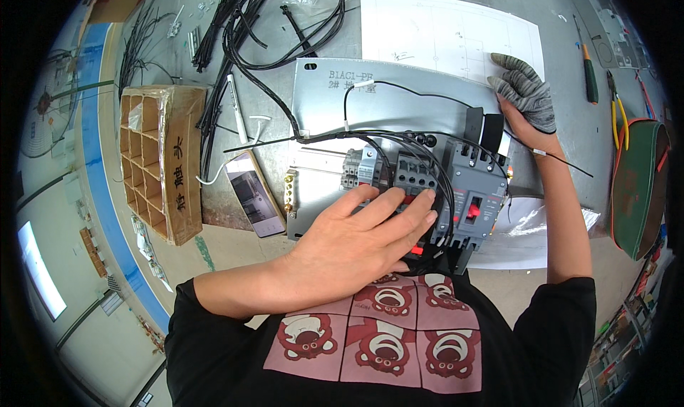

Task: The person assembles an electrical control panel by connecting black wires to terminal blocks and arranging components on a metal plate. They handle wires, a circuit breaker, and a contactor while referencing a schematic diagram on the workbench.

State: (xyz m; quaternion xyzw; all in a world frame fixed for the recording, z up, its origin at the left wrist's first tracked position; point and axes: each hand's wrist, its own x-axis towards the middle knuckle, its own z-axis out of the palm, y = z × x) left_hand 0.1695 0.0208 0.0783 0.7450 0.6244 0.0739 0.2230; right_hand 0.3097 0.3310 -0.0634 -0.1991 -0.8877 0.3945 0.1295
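My bare left hand (366,236) lies palm down over devices on a metal mounting plate (326,97). Its fingertips reach a grey contactor (416,173) and terminal blocks (359,167); whatever sits under the palm is hidden. Right of those fingers is a moulded-case circuit breaker (473,188) with a red toggle. A black wire bundle (342,135) crosses the plate and curves down between contactor and breaker. My right hand (526,94), in a grey knit glove, hovers or rests by the plate's upper right corner, over a paper drawing (449,30), fingers apart. A loose black wire (566,164) passes its wrist.
At left stand a divided cardboard box (184,166), a phone (256,193) and a white marker (236,108). Black cable ties (214,33) and coiled cable (283,65) lie behind. On the right are a screwdriver (590,73), yellow-handled pliers (620,113) and a green pouch (638,188).
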